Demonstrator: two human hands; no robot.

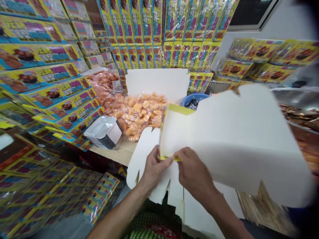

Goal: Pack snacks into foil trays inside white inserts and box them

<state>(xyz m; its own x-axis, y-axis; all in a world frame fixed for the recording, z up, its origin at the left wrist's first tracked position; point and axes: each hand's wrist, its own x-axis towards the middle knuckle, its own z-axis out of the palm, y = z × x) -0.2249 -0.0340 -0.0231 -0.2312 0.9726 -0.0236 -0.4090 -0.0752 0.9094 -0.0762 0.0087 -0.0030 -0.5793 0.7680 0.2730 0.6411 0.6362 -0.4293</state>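
Observation:
Between my hands is a partly folded cardboard box (pixel 214 132), white on the inside, with a yellow edge showing where its end is turned up. My left hand (pixel 154 167) grips the near left corner of that end, thumb pointing inward. My right hand (pixel 191 169) pinches the same near edge a little to the right. A large flap of the box spreads out to the right. Under it lie more flat white card blanks (pixel 144 156), with slots cut along their edges.
Behind stands a bag of orange pieces (pixel 142 113) beside a stack of foil trays (pixel 104 131). A blue basin (pixel 195 99) sits behind the box. Stacked printed boxes (pixel 45 56) rise on the left and at the back. A metal bowl (pixel 299 96) is at right.

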